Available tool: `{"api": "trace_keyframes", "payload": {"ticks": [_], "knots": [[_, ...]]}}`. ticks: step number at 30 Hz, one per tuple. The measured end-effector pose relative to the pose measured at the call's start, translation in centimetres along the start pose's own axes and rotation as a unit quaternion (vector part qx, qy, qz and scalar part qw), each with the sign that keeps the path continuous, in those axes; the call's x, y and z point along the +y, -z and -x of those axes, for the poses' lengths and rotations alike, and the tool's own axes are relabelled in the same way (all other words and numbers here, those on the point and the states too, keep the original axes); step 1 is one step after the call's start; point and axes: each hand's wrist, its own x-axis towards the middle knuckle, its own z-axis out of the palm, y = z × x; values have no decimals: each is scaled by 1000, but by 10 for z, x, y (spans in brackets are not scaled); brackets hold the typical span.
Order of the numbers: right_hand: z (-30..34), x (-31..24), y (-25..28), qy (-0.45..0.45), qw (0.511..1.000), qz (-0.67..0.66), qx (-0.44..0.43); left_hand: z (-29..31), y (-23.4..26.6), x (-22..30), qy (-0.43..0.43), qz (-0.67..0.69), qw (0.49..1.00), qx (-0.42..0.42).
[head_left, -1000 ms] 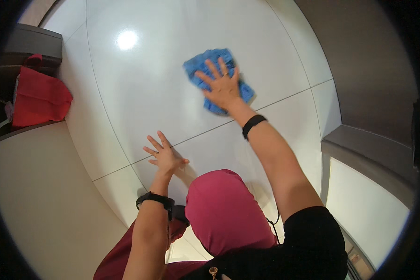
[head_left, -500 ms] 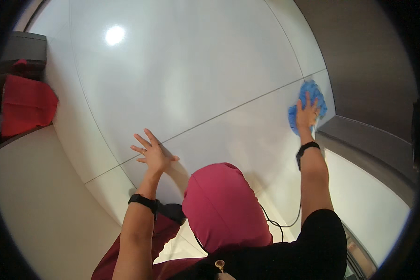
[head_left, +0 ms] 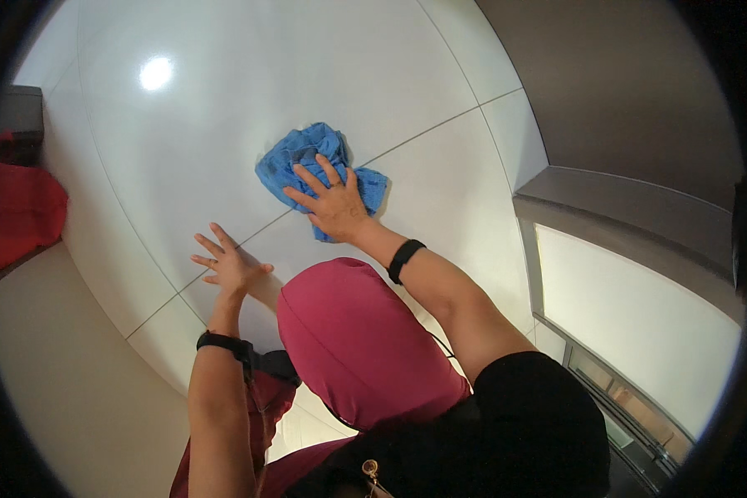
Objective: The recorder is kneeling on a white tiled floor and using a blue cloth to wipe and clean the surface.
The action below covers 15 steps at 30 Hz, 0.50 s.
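My right hand (head_left: 334, 203) presses down on a crumpled blue cloth (head_left: 295, 159), fingers spread across it. The cloth lies bunched over a dark seam in the glossy white tiled surface (head_left: 249, 91). To the left, my left hand (head_left: 227, 264) rests on the same surface with its fingers apart and nothing in them. A black band shows on each of my wrists.
A rounded pink fabric shape (head_left: 361, 340) fills the lower middle, between my arms. Brown panels (head_left: 614, 91) and a lit pale panel (head_left: 631, 315) border the right side. Red fabric (head_left: 23, 207) hangs at the far left.
My right hand has swept the blue cloth from the right edge leftward to the middle of the surface. My left hand stays planted. The whole view has shifted somewhat.
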Motion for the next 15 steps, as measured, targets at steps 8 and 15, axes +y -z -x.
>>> {"api": "trace_keyframes", "payload": {"ticks": [8, 15], "knots": [[146, 56, 1, -319, 944, 47, 67, -1, 2, -4, 19, -25, 1000, 0], [155, 193, 36, -498, 847, 141, 121, -1, 7, -11, 10, -34, 999, 0]]}}
